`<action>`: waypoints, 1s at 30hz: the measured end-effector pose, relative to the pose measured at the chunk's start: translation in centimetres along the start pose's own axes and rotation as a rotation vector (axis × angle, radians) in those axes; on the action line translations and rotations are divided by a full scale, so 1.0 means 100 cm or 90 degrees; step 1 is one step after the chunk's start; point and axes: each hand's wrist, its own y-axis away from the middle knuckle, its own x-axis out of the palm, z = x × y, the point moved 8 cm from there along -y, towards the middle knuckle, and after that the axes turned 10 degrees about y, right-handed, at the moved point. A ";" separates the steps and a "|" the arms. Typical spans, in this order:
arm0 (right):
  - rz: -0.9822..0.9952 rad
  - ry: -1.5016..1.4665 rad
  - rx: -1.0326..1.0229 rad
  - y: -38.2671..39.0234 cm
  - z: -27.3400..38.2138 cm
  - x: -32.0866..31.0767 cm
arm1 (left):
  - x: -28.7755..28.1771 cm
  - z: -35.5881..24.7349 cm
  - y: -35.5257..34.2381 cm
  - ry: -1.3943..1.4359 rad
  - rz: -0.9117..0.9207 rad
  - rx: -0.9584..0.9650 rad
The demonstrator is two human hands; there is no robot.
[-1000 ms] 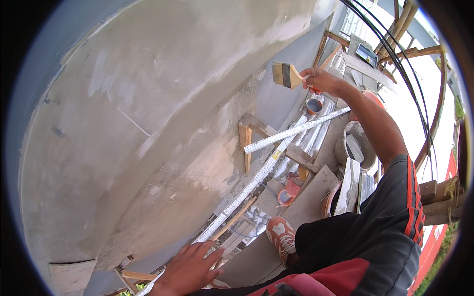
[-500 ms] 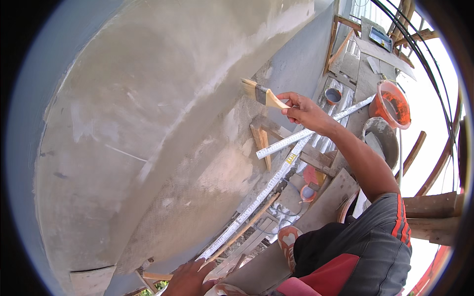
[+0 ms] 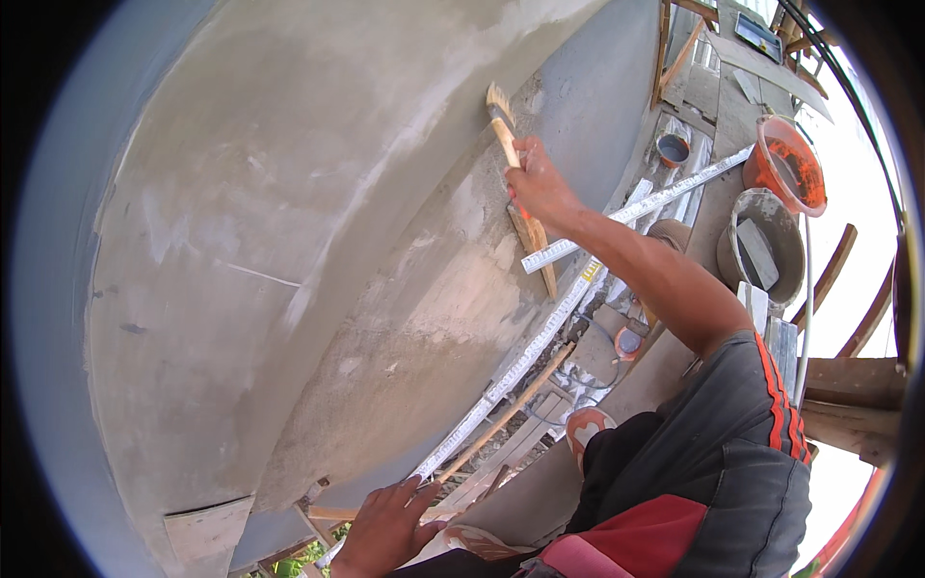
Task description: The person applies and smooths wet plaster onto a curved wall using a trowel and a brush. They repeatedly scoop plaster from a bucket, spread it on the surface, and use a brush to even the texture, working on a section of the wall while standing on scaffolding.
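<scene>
My right hand [image 3: 541, 188] grips the wooden handle of a paintbrush [image 3: 504, 138]. The pale bristles point up and touch, or nearly touch, the grey plastered wall [image 3: 289, 183], close to the border between its smooth upper part and a rougher, patchy lower band. Low in the picture, my left hand [image 3: 385, 528] holds nothing, its fingers stretched out and apart. It is nearest to the lower end of a long white patterned strip [image 3: 491, 395]; whether it rests on anything cannot be seen.
A second white strip [image 3: 636, 207] crosses the plank walkway. An orange bucket [image 3: 785, 166] and a grey bucket [image 3: 771, 255] stand at the right, with a small pot [image 3: 673, 149] nearby. Farther off lies a paint tray [image 3: 758, 37]. Cables [image 3: 848, 87] hang at the upper right.
My right hand has moved a little left and turned the brush from lying sideways to bristles up. My left hand has come further into view, and the whole view has shifted slightly.
</scene>
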 end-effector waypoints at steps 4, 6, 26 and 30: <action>0.291 0.133 -0.167 0.155 0.008 0.113 | 0.005 -0.002 -0.001 0.014 0.006 0.018; 0.305 0.127 -0.195 0.177 0.004 0.125 | 0.005 -0.001 0.006 0.032 0.019 -0.005; 0.302 0.090 -0.230 0.197 0.014 0.195 | -0.002 -0.014 0.028 0.036 -0.053 0.056; 0.547 0.064 -0.040 0.250 0.019 0.196 | 0.006 -0.003 0.027 0.058 -0.007 0.042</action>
